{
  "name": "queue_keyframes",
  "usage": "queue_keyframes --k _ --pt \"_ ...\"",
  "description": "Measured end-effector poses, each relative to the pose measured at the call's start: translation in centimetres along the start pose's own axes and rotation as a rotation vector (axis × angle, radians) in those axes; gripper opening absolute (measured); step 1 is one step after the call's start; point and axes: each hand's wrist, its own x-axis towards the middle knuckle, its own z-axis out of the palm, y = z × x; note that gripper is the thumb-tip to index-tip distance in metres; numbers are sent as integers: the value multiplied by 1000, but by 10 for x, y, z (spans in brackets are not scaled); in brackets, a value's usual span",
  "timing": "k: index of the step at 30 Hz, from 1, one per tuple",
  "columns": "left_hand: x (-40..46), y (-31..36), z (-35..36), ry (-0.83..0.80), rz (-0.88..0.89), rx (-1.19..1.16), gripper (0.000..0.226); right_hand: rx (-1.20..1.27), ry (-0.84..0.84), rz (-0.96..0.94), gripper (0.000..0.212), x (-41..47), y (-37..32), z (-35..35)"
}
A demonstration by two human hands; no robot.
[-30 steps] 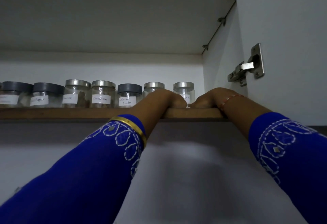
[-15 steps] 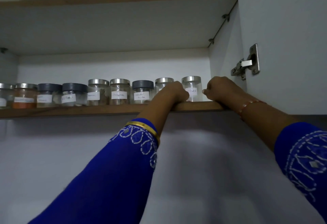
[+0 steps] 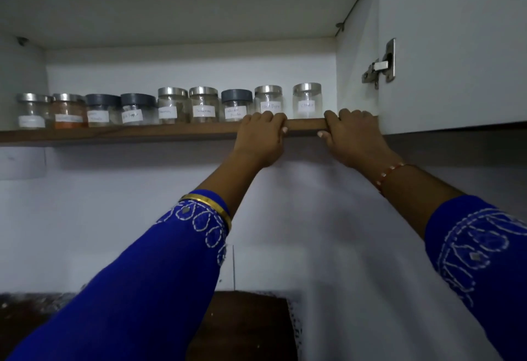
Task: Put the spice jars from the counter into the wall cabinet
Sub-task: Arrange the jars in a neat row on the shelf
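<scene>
Head view is showing both hands gripping the shelf (image 3: 142, 134) edge of the cabinet (image 3: 456, 47). Left hand (image 3: 261, 139) and right hand (image 3: 352, 136) are each curling a narrow grip over the wood, holding no jar. Nine jars (image 3: 203, 105) are standing in a row on the shelf, the rightmost (image 3: 307, 100) just behind the hands.

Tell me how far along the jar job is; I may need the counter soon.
Done: nine spice jars stand in a row on the cabinet shelf. In hand: nothing; the left hand and right hand grip the shelf's front edge, clear of the jars. Left: the visible strip of counter shows no jars; the rest is out of view.
</scene>
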Motion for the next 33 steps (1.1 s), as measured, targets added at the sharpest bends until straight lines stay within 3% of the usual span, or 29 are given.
queue_keyframes --k 5,11,26,33 --pt "-28 -9 -20 -106 19 -55 48 -76 -119 -49 59 -16 -6 -20" --pt "-61 -44 -52 -192 54 -32 49 -151 -161 -162 57 -23 -47 -43" --pt "-126 -199 -122 -121 10 -32 48 -152 -84 -232 60 -1 -222 -81" --pt "-156 -228 -150 -101 -30 -41 47 -129 -111 -275 59 -5 -267 -109"
